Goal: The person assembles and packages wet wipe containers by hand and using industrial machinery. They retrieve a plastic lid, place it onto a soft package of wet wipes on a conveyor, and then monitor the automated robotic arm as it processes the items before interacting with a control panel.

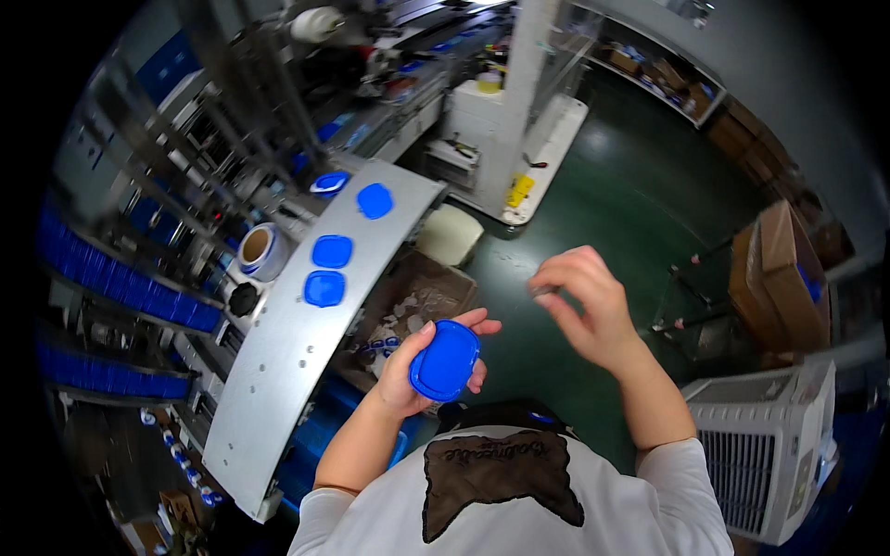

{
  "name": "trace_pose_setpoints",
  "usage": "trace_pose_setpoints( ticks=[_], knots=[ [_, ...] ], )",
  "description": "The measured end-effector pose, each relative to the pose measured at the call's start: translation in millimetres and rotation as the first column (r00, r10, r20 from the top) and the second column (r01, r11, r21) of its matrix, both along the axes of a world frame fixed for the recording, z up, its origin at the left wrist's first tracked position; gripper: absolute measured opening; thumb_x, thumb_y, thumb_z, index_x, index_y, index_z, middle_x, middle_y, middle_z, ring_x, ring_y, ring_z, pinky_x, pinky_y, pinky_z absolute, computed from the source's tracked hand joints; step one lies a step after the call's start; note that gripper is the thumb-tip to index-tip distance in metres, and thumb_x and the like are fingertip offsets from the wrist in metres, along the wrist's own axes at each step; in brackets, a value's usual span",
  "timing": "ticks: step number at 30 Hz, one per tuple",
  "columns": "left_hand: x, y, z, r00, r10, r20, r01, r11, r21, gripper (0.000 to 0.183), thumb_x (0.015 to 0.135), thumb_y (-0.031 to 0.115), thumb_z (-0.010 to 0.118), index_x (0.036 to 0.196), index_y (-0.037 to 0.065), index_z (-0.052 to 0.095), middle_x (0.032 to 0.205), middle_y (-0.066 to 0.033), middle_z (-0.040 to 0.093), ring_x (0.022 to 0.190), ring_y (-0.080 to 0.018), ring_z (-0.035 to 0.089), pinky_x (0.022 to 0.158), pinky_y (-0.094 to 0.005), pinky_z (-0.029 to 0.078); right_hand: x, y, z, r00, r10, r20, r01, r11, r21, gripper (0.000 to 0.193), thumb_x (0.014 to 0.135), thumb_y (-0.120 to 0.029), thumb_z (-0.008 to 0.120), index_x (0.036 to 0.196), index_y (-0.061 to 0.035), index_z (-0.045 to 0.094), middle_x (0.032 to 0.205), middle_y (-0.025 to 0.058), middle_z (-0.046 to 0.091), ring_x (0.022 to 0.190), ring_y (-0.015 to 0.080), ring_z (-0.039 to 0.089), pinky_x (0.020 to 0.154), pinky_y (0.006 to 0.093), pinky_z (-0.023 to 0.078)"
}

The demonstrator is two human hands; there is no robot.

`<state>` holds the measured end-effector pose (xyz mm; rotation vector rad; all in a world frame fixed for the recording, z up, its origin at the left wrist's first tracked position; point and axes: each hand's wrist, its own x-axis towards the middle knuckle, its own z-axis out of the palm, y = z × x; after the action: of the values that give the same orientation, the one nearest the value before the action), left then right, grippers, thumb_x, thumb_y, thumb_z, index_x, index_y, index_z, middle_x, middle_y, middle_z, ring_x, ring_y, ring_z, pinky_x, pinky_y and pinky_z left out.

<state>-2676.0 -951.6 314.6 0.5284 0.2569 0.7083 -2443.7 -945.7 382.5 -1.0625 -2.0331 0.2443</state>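
Note:
My left hand (pixel 399 382) is closed around the edge of a blue plastic lid (pixel 445 361), rounded and squarish, held in front of my body with its broad face up. Apart from it, to the right, my right hand (pixel 591 304) is raised over the floor. Its thumb and fingertips pinch together, and a small dark bit shows between them, too small to name. On the curved metal table (pixel 269 398) to my left lie several similar lids, among them a near one (pixel 324 288), one just beyond it (pixel 332 250) and a farther one (pixel 375 200).
A roll of tape or label (pixel 263 251) stands beside the table, with machinery behind it. Below the table's edge is a cardboard box (pixel 422 296) holding scraps. A white slatted unit (pixel 765 445) stands at right, near an open carton (pixel 783 278). A white post (pixel 519 111) rises ahead.

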Motion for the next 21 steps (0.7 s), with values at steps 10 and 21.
trace_pose_setpoints(
  ticks=[10,21],
  knots=[
    [184,-90,3,0.958,-0.285,-0.035,0.286,0.954,0.083,0.06,0.092,0.042,0.034,0.136,0.001,0.03,0.119,-0.0202,0.049,0.082,-0.0272,0.059,0.071,-0.035,0.049,169,-169,-12,0.944,-0.31,-0.108,0.318,0.946,0.058,0.021,0.068,-0.003,0.067,0.088,-0.007,0.06,0.086,0.0075,0.06,0.08,0.0251,0.055,0.071,0.0344,0.045],
    [304,-148,22,0.764,-0.644,-0.041,0.637,0.741,0.213,0.066,0.09,0.043,0.037,0.137,-0.002,0.025,0.143,-0.0151,0.026,0.08,-0.0242,0.057,0.069,-0.0334,0.05,221,-322,-12,0.751,-0.642,-0.152,0.653,0.756,0.032,0.02,0.071,-0.004,0.065,0.09,-0.0062,0.059,0.089,0.0079,0.058,0.082,0.0272,0.053,0.071,0.0373,0.044]
  ],
)
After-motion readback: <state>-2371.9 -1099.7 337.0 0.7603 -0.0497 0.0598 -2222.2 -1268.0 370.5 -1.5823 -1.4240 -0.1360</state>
